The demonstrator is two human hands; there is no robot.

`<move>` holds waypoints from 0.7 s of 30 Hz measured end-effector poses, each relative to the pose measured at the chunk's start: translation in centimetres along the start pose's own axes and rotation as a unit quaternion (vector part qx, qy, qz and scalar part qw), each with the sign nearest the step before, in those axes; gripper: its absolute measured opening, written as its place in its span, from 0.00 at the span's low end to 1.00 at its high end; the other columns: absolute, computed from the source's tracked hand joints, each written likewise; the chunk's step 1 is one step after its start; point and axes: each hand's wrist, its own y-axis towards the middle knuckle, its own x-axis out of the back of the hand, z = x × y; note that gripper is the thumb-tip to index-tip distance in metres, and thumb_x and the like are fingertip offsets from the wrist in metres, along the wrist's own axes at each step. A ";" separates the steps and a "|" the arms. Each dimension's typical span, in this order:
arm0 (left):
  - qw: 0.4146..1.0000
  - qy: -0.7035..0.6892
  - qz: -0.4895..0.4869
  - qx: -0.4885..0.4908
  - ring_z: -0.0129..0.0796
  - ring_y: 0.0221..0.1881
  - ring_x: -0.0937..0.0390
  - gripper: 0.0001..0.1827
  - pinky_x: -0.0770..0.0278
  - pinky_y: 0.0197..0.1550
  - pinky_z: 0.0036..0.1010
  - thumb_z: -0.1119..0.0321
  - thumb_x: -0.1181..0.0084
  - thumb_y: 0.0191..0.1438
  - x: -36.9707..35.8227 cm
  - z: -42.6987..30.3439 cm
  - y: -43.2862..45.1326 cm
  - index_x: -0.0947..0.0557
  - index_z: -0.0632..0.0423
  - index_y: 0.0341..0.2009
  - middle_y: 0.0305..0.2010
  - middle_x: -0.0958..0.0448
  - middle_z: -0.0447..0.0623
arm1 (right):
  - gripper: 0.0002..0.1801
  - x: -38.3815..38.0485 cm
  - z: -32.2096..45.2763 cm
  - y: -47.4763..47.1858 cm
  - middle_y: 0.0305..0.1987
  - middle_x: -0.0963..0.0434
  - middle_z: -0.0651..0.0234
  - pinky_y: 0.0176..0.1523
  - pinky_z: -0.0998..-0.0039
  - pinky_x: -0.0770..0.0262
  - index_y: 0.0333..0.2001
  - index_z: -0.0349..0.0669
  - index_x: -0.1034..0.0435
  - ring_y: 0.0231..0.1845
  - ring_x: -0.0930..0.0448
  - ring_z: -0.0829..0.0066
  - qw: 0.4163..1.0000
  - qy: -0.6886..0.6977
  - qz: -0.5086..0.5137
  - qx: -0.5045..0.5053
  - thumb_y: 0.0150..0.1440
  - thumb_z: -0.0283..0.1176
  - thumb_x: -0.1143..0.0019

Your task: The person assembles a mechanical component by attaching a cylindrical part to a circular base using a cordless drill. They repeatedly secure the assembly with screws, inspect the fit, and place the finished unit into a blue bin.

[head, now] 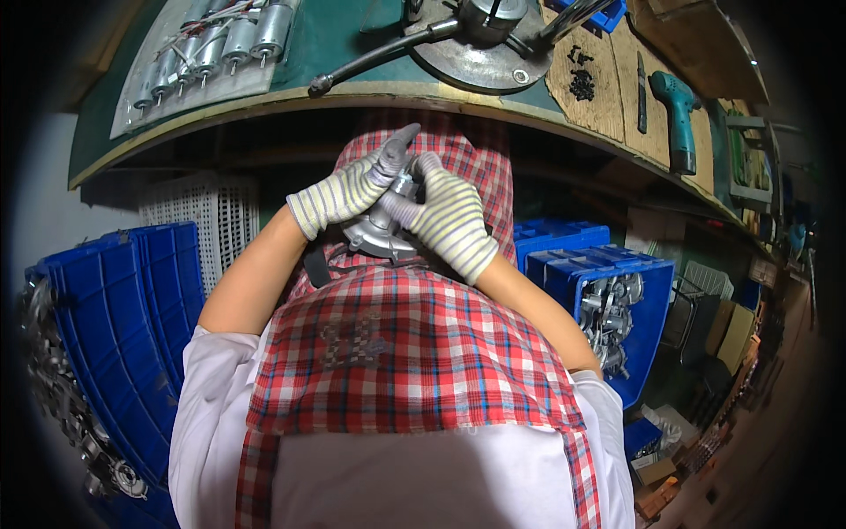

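A silver metal housing [378,233] with a round flange rests over my lap, against the red checked apron [423,337]. My left hand [360,182], in a striped knit glove, is closed around its upper part from the left. From the right, my right hand [446,211], gloved alike, has its fingers on the narrow upper end; the thumb lies across the front. The fingers hide much of that end. Above my hands, on the workbench [344,82], stands a round metal fixture [462,56] with a long lever.
Several small electric motors [239,41] with wires lie at the bench's left. At its right are black screws [581,86], a dark slim tool [641,92] and a teal power screwdriver [675,119]. Blue crates [119,330] stand left; another blue crate [644,330] at right holds metal housings [607,317].
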 end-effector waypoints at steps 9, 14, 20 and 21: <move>0.940 -0.032 -0.248 -0.233 0.39 0.60 0.25 0.23 0.29 0.64 0.32 0.74 0.49 0.63 -0.2 -2.3 -1.3 0.30 0.58 0.63 0.60 0.25 0.55 | 0.23 1.8 -8.6 2.0 0.46 0.20 0.62 0.42 0.70 0.17 0.54 0.37 0.29 0.43 0.18 0.72 0.714 0.700 0.000 -0.011 0.69 0.46 0.50; 0.973 0.006 -0.059 -0.222 0.43 0.67 0.33 0.51 0.36 0.70 0.38 0.60 0.27 0.48 -5.5 -2.9 -0.3 0.41 0.54 0.72 0.68 0.33 0.55 | 0.24 0.1 -7.2 1.6 0.47 0.21 0.62 0.44 0.70 0.18 0.54 0.36 0.30 0.44 0.19 0.72 0.707 0.707 -0.034 0.004 0.69 0.46 0.50; 0.978 -0.054 -0.087 -0.181 0.43 0.67 0.32 0.49 0.35 0.69 0.38 0.60 0.28 0.49 -6.5 -0.9 0.8 0.40 0.54 0.71 0.67 0.32 0.55 | 0.24 -1.0 -7.3 -1.7 0.49 0.22 0.62 0.46 0.70 0.20 0.56 0.36 0.30 0.45 0.20 0.73 0.775 0.631 -0.046 -0.021 0.69 0.47 0.51; 0.978 -0.058 -0.089 -0.178 0.43 0.67 0.32 0.48 0.35 0.69 0.38 0.60 0.28 0.49 -6.4 -0.6 0.9 0.40 0.54 0.71 0.67 0.32 0.55 | 0.24 -1.1 -7.2 -1.9 0.49 0.22 0.62 0.47 0.70 0.20 0.56 0.36 0.31 0.46 0.20 0.73 0.782 0.621 -0.045 -0.023 0.69 0.47 0.51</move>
